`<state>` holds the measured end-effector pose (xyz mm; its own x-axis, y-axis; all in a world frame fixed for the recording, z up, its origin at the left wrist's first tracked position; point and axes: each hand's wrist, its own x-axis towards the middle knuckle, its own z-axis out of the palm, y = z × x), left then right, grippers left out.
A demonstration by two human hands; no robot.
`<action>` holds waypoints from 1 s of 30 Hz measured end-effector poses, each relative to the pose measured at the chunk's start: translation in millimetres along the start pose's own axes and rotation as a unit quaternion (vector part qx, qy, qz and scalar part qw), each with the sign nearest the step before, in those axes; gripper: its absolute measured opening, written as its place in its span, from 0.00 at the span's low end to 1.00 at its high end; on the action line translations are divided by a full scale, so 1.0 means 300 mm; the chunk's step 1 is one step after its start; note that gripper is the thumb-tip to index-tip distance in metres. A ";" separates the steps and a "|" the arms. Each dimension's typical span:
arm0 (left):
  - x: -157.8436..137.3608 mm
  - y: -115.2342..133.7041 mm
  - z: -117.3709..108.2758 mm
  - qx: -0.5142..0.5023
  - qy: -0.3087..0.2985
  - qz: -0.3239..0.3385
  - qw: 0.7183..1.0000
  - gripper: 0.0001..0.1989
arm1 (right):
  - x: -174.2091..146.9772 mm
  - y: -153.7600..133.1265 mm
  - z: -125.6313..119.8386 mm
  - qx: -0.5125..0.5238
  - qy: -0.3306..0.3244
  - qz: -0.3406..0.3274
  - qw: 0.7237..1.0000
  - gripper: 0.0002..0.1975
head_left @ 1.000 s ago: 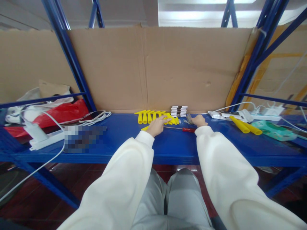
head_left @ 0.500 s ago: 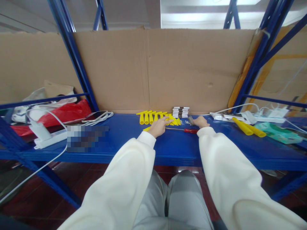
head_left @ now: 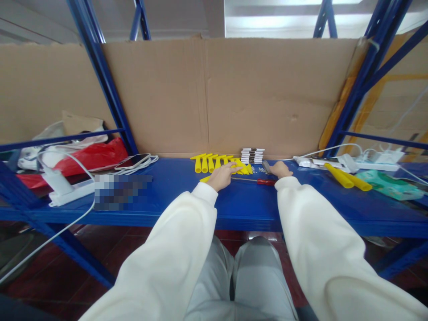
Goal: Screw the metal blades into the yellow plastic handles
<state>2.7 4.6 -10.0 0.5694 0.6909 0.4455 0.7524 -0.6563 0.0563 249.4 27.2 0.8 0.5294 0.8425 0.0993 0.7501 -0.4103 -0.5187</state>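
My left hand [head_left: 222, 177] is closed around a yellow plastic tool [head_left: 204, 179], whose end sticks out to the left below the palm. Its fingers reach over to several small yellow pieces [head_left: 246, 169]. To the right, my right hand [head_left: 281, 170] is closed on a small grey flat object [head_left: 266, 166], its kind too small to make out. White bits [head_left: 261, 170] lie scattered between the hands. In front of them rests a screwdriver with a red handle [head_left: 265, 182], its shaft pointing left toward my left hand.
Yellow T-shaped tools [head_left: 204, 164] stand in a row at the back, beside a stack of white packs [head_left: 252, 156] with dark bands. Two yellow tubes [head_left: 347, 178] and a green packet [head_left: 391, 185] lie right. Power strip [head_left: 72, 194] and red bag [head_left: 83, 158] sit left; cardboard [head_left: 261, 93] walls the back.
Both hands stay almost in place with the same things in them. The view has shifted very slightly.
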 end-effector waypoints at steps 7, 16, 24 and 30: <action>-0.001 0.003 0.001 -0.001 0.004 -0.008 1.000 0.32 | 0.005 0.003 0.004 -0.033 0.037 -0.023 0.998 0.22; 0.007 0.001 0.002 -0.001 -0.001 0.007 1.000 0.26 | -0.041 -0.058 0.037 -0.016 0.041 -0.290 0.956 0.19; 0.012 -0.003 0.014 -0.012 0.011 0.033 0.999 0.25 | -0.086 -0.096 0.097 0.040 -0.043 -0.464 0.884 0.29; 0.009 0.002 0.015 -0.006 0.019 0.040 0.999 0.27 | -0.128 -0.102 0.060 0.028 -0.044 -0.415 0.908 0.32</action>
<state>6.1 7.2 -12.8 0.6141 0.6246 0.4825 0.7011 -0.7124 0.0299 199.0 13.5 -2.4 -0.2448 0.8788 0.4095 0.8539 0.3955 -0.3383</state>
